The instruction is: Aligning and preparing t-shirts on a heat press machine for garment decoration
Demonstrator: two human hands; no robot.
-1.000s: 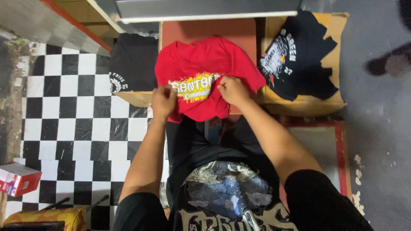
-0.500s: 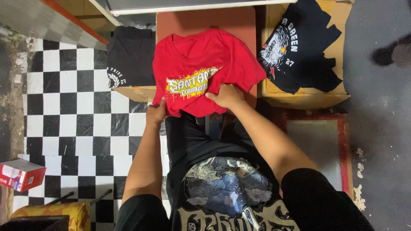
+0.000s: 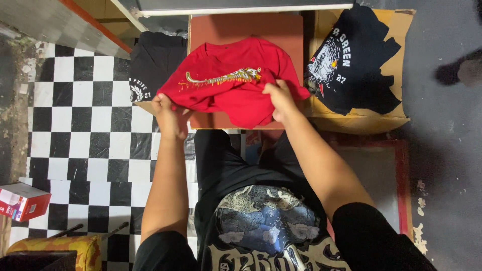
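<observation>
A red T-shirt (image 3: 236, 85) with a yellow print lies bunched on a reddish-brown board (image 3: 246, 30). My left hand (image 3: 168, 113) grips the shirt's lower left edge. My right hand (image 3: 280, 98) pinches the fabric on the right, just below the print, and lifts it so the lower half folds upward. The print shows only as a thin folded strip.
A black printed T-shirt (image 3: 351, 62) lies on a cardboard box (image 3: 401, 118) to the right. A folded black shirt (image 3: 150, 62) sits on the left. Black and white checkered floor (image 3: 80, 130) spreads left, with a small red and white box (image 3: 22, 200) and a yellow cushion (image 3: 55, 248).
Both hands took hold of the red shirt's lower part and raised it, folding it over. The flat yellow print has collapsed into a narrow strip.
</observation>
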